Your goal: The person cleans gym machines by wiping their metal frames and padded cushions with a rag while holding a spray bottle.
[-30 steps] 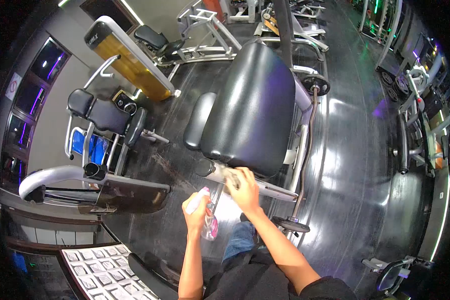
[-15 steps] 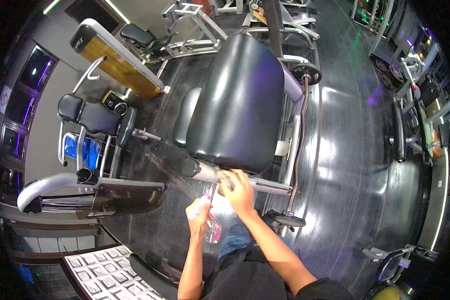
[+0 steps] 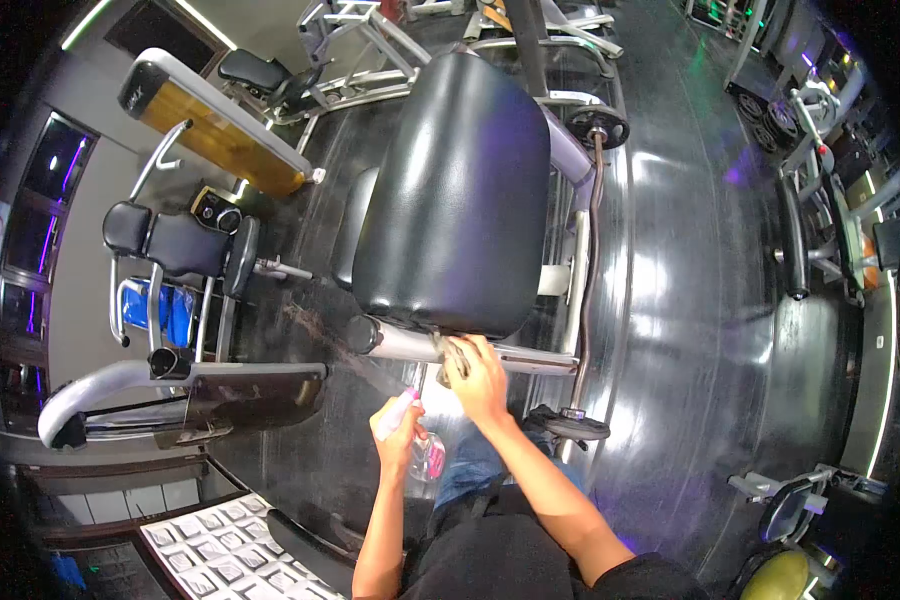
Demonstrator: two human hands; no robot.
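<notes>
My left hand [image 3: 396,428] is wrapped round the neck of a clear spray bottle [image 3: 429,456] with a pink-and-white spray head and a pink label. In my right hand [image 3: 482,384] is a bunched, dull-coloured cloth [image 3: 452,362], pressed against the silver frame tube [image 3: 402,342] just under the lower edge of a pad. That black padded bench [image 3: 455,200] rises in front of me, its surface shiny. Part of the cloth is hidden behind my fingers.
Right of the bench, a curved barbell [image 3: 594,260] lies with a weight plate at each end, the near plate [image 3: 578,428] close to my legs. A padded machine [image 3: 185,240] and a silver-armed machine [image 3: 200,395] stand left. More equipment [image 3: 820,240] lines the right side.
The view has shifted slightly, so the bench sits a little further left and higher. My right hand stays at the frame with the cloth; my left still grips the bottle.
</notes>
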